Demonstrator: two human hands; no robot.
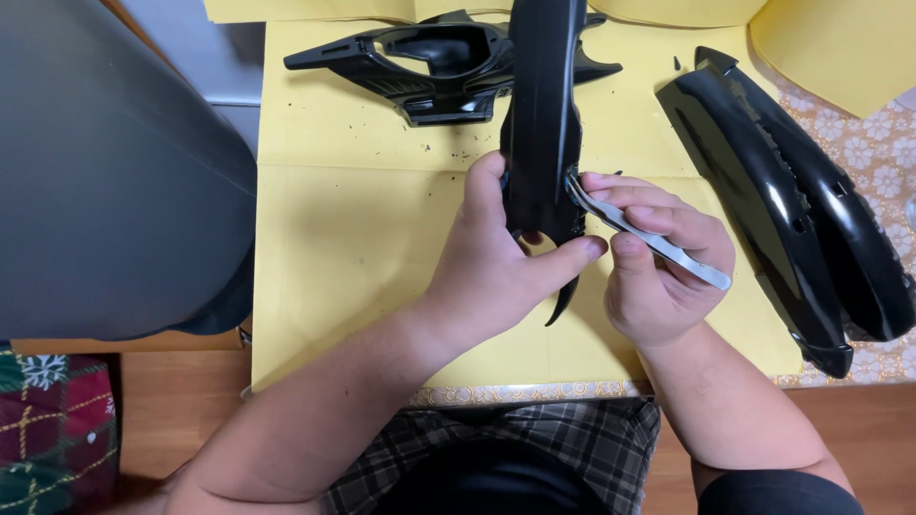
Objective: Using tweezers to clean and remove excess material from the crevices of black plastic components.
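My left hand (496, 267) grips the lower part of a long glossy black plastic panel (542, 105) that stands up from the table toward the camera. My right hand (658, 262) holds a flat silvery metal tool (658, 243), and the tool's tip touches the panel's right edge. Both hands meet at the middle of yellow paper (353, 191) that covers the table. The panel's pointed lower end shows below my left thumb.
A black frame-shaped plastic part (420, 62) lies at the back of the paper. Two long black curved panels (792, 191) lie at the right. A large dark grey rounded object (105, 172) fills the left. More yellow sheets (840, 48) lie at the back right, over a flowered tablecloth (883, 143).
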